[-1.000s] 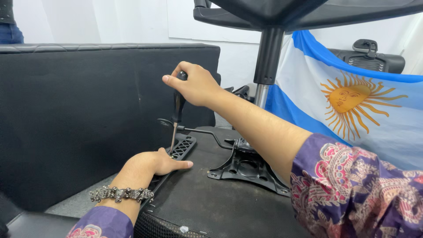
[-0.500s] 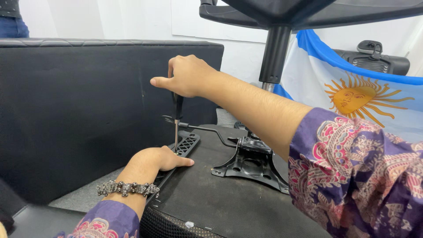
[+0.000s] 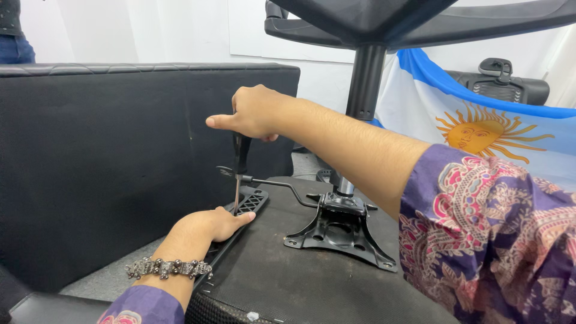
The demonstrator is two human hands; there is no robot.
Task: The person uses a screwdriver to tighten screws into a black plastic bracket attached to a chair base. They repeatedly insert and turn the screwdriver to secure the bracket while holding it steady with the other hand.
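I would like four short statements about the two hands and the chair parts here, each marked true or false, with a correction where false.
1. The right hand grips a screwdriver held upright. True.
2. The left hand rests on the flag. False: it presses on the black plastic armrest bracket at the seat's edge.
3. A metal plate sits on the upturned seat. True.
4. The left wrist is bare. False: it wears a beaded bracelet.

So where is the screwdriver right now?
In the head view the screwdriver stands upright left of centre, gripped from above by the right hand, its tip on the black plastic armrest piece that the left hand presses down.
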